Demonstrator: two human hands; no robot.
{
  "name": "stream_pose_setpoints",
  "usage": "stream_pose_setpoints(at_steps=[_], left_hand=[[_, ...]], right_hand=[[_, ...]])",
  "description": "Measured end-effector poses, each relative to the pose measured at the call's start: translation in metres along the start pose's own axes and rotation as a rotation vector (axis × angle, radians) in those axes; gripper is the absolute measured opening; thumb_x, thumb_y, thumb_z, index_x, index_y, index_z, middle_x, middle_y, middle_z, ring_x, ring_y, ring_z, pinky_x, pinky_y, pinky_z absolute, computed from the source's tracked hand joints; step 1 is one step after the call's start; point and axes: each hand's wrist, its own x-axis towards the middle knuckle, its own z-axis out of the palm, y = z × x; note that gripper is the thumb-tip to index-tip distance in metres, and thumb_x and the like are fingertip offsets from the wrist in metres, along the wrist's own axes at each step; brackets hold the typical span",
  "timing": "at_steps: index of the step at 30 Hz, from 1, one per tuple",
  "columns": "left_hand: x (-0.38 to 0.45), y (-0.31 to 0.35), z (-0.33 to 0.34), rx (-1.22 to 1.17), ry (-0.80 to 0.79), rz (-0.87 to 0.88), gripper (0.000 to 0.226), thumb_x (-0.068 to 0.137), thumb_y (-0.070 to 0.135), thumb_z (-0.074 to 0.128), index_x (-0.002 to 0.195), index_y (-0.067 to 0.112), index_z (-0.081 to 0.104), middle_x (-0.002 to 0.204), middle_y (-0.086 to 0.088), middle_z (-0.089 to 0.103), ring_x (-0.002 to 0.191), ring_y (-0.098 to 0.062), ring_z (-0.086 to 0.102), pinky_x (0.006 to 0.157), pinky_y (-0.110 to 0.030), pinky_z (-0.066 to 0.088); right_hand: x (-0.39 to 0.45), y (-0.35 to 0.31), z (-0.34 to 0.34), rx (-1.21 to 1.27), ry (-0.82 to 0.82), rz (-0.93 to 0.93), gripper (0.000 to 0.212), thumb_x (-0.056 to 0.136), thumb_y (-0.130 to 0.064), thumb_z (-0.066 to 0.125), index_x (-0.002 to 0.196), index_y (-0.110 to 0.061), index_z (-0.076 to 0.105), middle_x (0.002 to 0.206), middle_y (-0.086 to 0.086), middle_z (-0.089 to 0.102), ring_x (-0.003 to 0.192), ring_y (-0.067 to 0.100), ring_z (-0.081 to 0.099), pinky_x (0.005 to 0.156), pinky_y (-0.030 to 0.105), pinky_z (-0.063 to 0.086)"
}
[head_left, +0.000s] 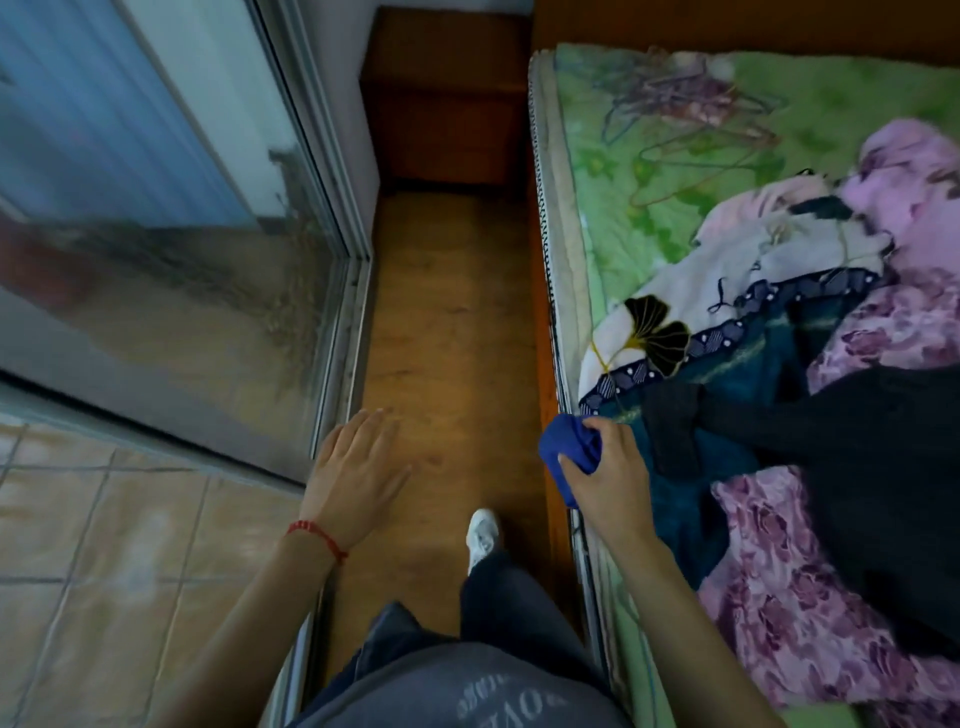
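Right hand (605, 475) grips a bunched blue cloth (569, 452) at the bed's (566, 218) near left edge; left hand (356, 473) hovers over the floor (447, 322), fingers straight, holding nothing.

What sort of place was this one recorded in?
Most likely a home bedroom: a bed with a green floral cover, clothes heaped on it, a wooden cabinet beside it and a sliding glass door alongside. The right hand grips a blue cloth at the bed's edge.

Soft matt blue cloth (569, 452); fuzzy green blanket (675, 156) on the right; smooth, faintly glossy wood floor (447, 322); shiny glass door (156, 208) on the left.
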Motion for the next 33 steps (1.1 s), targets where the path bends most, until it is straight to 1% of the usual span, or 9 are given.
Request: stream_pose_setpoints(at_steps=[4, 7, 9, 13, 17, 22, 26, 30, 33], left_hand=[[0.066, -0.002, -0.016, -0.017, 0.018, -0.027, 0.072, 0.098, 0.055, 0.012, 0.121, 0.003, 0.057, 0.121, -0.02, 0.059, 0.113, -0.036, 0.054, 0.092, -0.046, 0.044], [0.115, -0.01, -0.026, -0.04, 0.028, -0.046, 0.059, 0.092, 0.048, 0.033, 0.12, 0.002, 0.057, 0.121, -0.022, 0.058, 0.113, -0.038, 0.054, 0.094, -0.045, 0.042], [0.149, -0.018, -0.032, -0.038, 0.044, -0.067, 0.057, 0.087, 0.043, 0.037, 0.119, 0.001, 0.058, 0.121, -0.022, 0.059, 0.113, -0.038, 0.055, 0.094, -0.046, 0.041], [0.225, -0.043, -0.043, -0.047, 0.038, -0.065, 0.071, 0.097, 0.055, 0.018, 0.117, 0.001, 0.061, 0.12, -0.021, 0.061, 0.113, -0.037, 0.056, 0.092, -0.049, 0.044], [0.319, -0.078, -0.052, -0.026, 0.032, -0.045, 0.06, 0.087, 0.045, 0.035, 0.115, -0.001, 0.062, 0.118, -0.023, 0.061, 0.111, -0.04, 0.057, 0.091, -0.054, 0.043], [0.431, -0.118, -0.085, 0.004, 0.019, -0.001, 0.077, 0.098, 0.055, 0.012, 0.116, -0.001, 0.062, 0.118, -0.022, 0.061, 0.111, -0.038, 0.057, 0.09, -0.052, 0.045], [0.508, -0.137, -0.108, 0.025, 0.055, 0.067, 0.077, 0.098, 0.056, 0.01, 0.117, 0.0, 0.061, 0.117, -0.021, 0.061, 0.111, -0.037, 0.057, 0.091, -0.051, 0.045], [0.571, -0.141, -0.12, -0.011, 0.077, 0.091, 0.053, 0.093, 0.048, 0.033, 0.12, 0.006, 0.053, 0.118, -0.022, 0.061, 0.109, -0.038, 0.057, 0.088, -0.052, 0.046], [0.616, -0.143, -0.117, -0.011, 0.064, 0.105, 0.051, 0.085, 0.04, 0.041, 0.115, 0.003, 0.059, 0.116, -0.022, 0.062, 0.107, -0.038, 0.058, 0.085, -0.053, 0.047]], right_hand=[[0.081, -0.009, -0.023, 0.01, -0.005, -0.006, 0.04, 0.082, -0.01, 0.064, 0.118, -0.009, 0.049, 0.116, 0.012, 0.05, 0.103, 0.028, 0.051, 0.077, 0.023, 0.033], [0.137, -0.019, -0.03, -0.002, -0.014, 0.011, 0.04, 0.081, -0.01, 0.064, 0.118, -0.009, 0.049, 0.115, 0.013, 0.05, 0.102, 0.028, 0.051, 0.076, 0.024, 0.032], [0.173, -0.026, -0.03, 0.019, -0.012, 0.014, 0.04, 0.08, -0.009, 0.064, 0.117, -0.009, 0.05, 0.114, 0.012, 0.05, 0.101, 0.026, 0.051, 0.078, 0.024, 0.033], [0.244, -0.043, -0.018, 0.019, -0.023, 0.038, 0.042, 0.082, -0.012, 0.065, 0.12, -0.01, 0.048, 0.118, 0.011, 0.05, 0.103, 0.025, 0.051, 0.082, 0.023, 0.034], [0.325, -0.071, -0.001, 0.019, -0.006, 0.052, 0.041, 0.083, -0.012, 0.063, 0.121, -0.01, 0.047, 0.118, 0.011, 0.049, 0.102, 0.025, 0.051, 0.079, 0.022, 0.033], [0.423, -0.119, 0.01, 0.037, 0.046, 0.054, 0.042, 0.08, -0.012, 0.067, 0.118, -0.011, 0.049, 0.115, 0.011, 0.051, 0.1, 0.026, 0.053, 0.079, 0.025, 0.036], [0.492, -0.148, 0.01, 0.062, 0.071, 0.04, 0.042, 0.079, -0.011, 0.066, 0.118, -0.012, 0.05, 0.113, 0.009, 0.052, 0.098, 0.023, 0.053, 0.08, 0.025, 0.038], [0.55, -0.161, 0.009, 0.107, 0.108, 0.06, 0.042, 0.078, -0.009, 0.066, 0.118, -0.012, 0.051, 0.113, 0.009, 0.053, 0.099, 0.022, 0.053, 0.081, 0.024, 0.037], [0.595, -0.162, 0.008, 0.095, 0.114, 0.056, 0.043, 0.078, -0.008, 0.066, 0.117, -0.011, 0.051, 0.114, 0.011, 0.053, 0.099, 0.025, 0.053, 0.08, 0.025, 0.037]])
